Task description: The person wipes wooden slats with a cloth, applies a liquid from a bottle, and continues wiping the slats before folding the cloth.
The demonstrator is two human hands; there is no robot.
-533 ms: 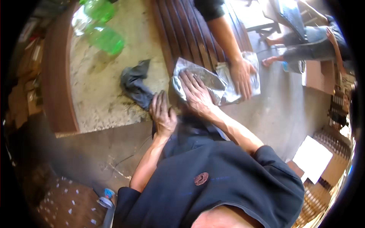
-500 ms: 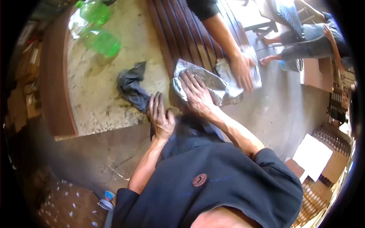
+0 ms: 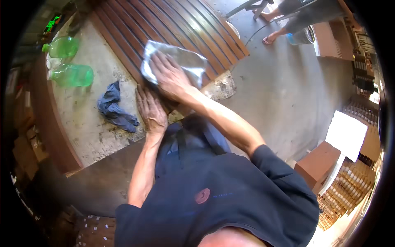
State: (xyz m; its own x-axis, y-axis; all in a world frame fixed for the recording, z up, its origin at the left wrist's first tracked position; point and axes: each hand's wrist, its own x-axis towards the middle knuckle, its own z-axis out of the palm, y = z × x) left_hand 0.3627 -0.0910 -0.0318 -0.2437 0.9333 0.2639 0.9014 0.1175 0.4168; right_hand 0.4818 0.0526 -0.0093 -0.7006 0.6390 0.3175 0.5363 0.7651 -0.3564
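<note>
The fingers (image 3: 158,68) of the right hand (image 3: 170,78) are spread wide and laid flat on a crumpled pale grey cloth (image 3: 181,61); nothing is gripped, the cloth being pressed under the open palm rather than clutched. The cloth is spread over a dark brown slatted wooden panel (image 3: 181,29), which is seen lying on a rough grey concrete slab (image 3: 82,119) and running from the hands toward one o'clock. The fingers (image 3: 145,96) of the left hand (image 3: 151,111) are likewise held straight and slightly apart, flat on the near edge of the panel, at seven o'clock from the right hand and just beside it; nothing is held by this hand. A crumpled dark blue rag (image 3: 113,109) is seen on the slab at nine o'clock from the left hand, near it but apart. Two clear green plastic bottles (image 3: 72,75) are laid on their sides at ten o'clock from the rag, well apart from both hands. At one o'clock from the right hand, well apart, the legs of another person (image 3: 296,16) are seen on the grey floor (image 3: 284,94). A white sheet on a brown box (image 3: 345,133) is found at four o'clock.
</note>
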